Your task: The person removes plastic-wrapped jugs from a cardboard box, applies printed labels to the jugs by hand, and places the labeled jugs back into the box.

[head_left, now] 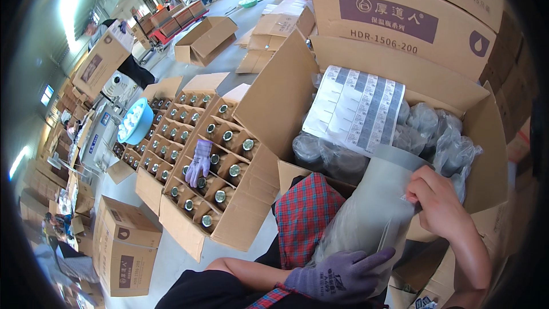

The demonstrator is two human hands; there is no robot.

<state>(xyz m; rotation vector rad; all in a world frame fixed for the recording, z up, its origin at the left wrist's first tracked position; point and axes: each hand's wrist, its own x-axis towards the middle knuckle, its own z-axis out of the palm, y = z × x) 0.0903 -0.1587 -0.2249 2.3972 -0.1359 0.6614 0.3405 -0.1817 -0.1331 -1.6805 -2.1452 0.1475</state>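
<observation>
A grey cylindrical flask shell [381, 189] stands tilted before me, its lower part in clear plastic film. My left hand [343, 272], in a purple work glove, holds it low down. The bare fingers of my right hand [433, 197] are curled against its upper side, at a small white label [403, 198]; whether the label is stuck down is hidden. Behind the shell, an open carton [482, 171] contains several grey pieces in plastic bags [424, 124]. A sheet of printed labels [356, 109] lies over them, with some backing bare.
To the left, open cartons [246, 219] hold silvery-topped bottles in dividers; a lilac glove [200, 163] lies on them. Beyond are a blue basin [137, 122] of white pieces and a person carrying a carton [103, 64]. Closed cartons [399, 21] are stacked behind the open one.
</observation>
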